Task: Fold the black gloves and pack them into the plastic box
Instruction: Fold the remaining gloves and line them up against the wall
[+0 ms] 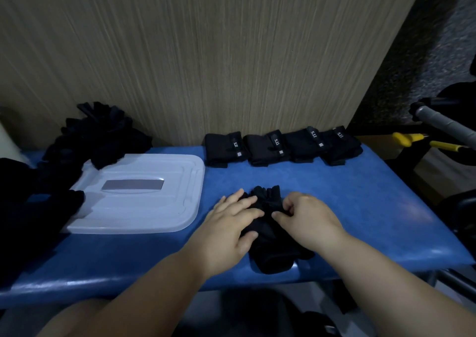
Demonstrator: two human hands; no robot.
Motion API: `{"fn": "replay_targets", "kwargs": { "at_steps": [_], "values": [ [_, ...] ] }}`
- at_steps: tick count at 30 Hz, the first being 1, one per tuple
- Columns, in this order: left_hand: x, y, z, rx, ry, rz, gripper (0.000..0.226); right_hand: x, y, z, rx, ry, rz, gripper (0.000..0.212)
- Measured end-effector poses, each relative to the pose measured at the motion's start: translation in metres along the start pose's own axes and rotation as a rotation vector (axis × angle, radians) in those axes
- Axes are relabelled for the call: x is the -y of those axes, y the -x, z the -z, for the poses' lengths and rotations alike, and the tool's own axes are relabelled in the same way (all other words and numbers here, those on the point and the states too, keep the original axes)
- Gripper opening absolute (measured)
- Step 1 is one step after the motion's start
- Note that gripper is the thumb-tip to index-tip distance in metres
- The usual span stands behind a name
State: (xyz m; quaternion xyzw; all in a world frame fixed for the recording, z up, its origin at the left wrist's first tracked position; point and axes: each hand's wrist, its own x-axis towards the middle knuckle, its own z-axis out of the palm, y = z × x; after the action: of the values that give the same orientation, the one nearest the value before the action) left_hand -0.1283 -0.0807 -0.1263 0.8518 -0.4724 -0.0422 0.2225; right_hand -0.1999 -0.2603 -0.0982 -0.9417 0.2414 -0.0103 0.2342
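Four folded black gloves (282, 147) sit in a row at the far edge of the blue table (360, 208), against the wood-grain wall (206, 53), each showing a small white label. Nearer me, I see one unfolded black glove (270, 236) lying on the table, its fingers pointing away. My left hand (229, 223) lies flat on the glove's left side, fingers spread and pressing down. My right hand (306, 218) pinches the glove's fabric between thumb and fingertips near its middle. To the left, the plastic box (136, 195) rests on the table with its translucent lid on. A loose pile of black gloves (95, 135) lies behind the box, spilling over its far left corner.
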Motion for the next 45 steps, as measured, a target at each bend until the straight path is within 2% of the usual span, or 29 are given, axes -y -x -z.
{"fn": "replay_targets", "kwargs": {
  "at_steps": [5, 13, 18, 22, 24, 28, 32, 42, 45],
  "values": [
    [-0.021, -0.007, -0.005, -0.014, 0.082, 0.057, 0.042, -0.008, 0.001, 0.009, -0.041, -0.168, 0.012, 0.019],
    [-0.052, -0.051, -0.020, 0.188, -0.015, 0.082, 0.056, -0.050, -0.017, 0.043, -0.100, -0.314, -0.016, 0.031],
    [-0.067, -0.076, -0.031, 0.269, -0.099, 0.105, 0.058, -0.073, -0.022, 0.051, -0.146, -0.207, -0.084, 0.041],
    [-0.069, -0.086, -0.033, 0.306, -0.138, 0.095, 0.058, -0.073, -0.022, 0.045, -0.210, 0.010, 0.055, 0.050],
    [-0.067, -0.089, -0.032, 0.314, -0.145, 0.090, 0.060, -0.071, -0.022, 0.042, -0.109, 0.083, 0.117, 0.051],
    [-0.066, -0.090, -0.032, 0.310, -0.160, 0.104, 0.064, -0.069, -0.024, 0.032, 0.127, 0.195, 0.061, 0.058],
    [-0.064, -0.086, -0.033, 0.315, -0.182, 0.127, 0.066, -0.069, -0.025, 0.028, 0.162, 0.276, 0.034, 0.060],
    [-0.055, -0.080, -0.032, 0.284, -0.187, 0.187, 0.072, -0.068, -0.021, 0.025, 0.109, 0.281, 0.031, 0.059],
    [-0.052, -0.072, -0.025, 0.255, -0.158, 0.200, 0.075, -0.065, -0.019, 0.026, -0.003, 0.234, 0.071, 0.059]
  ]
}}
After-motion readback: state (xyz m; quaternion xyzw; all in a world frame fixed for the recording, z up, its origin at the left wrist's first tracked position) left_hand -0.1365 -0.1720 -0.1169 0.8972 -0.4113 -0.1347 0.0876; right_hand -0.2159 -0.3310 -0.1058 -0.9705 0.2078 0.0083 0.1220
